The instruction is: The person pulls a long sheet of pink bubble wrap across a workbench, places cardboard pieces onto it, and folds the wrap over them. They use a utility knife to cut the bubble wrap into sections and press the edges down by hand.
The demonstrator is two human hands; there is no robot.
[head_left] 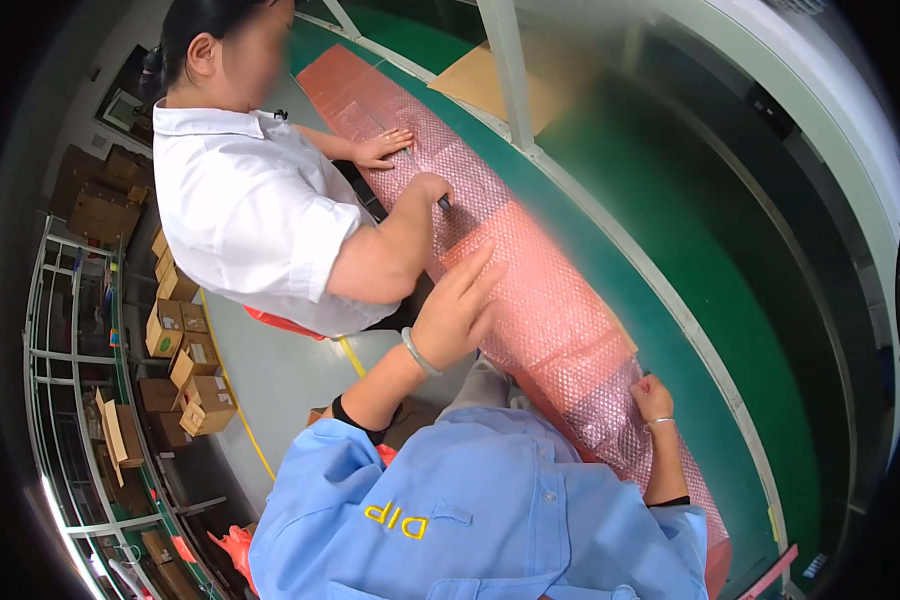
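Note:
A long sheet of pink bubble wrap lies along the green-topped bench. My left hand hovers over the near edge of the wrap, its fingers stretched out and slightly blurred, holding nothing. Farther right, my right hand has its fingers closed on the far edge of the bubble wrap. Beside me on the left, a co-worker in a white shirt presses one flat hand on the wrap. The co-worker's other fist grips a small dark-handled tool, whose kind I cannot make out.
A pale metal frame post rises behind the bench, with a brown cardboard sheet beside it. Cardboard boxes stand on the floor at left, near a metal rack. A red stool is under the co-worker.

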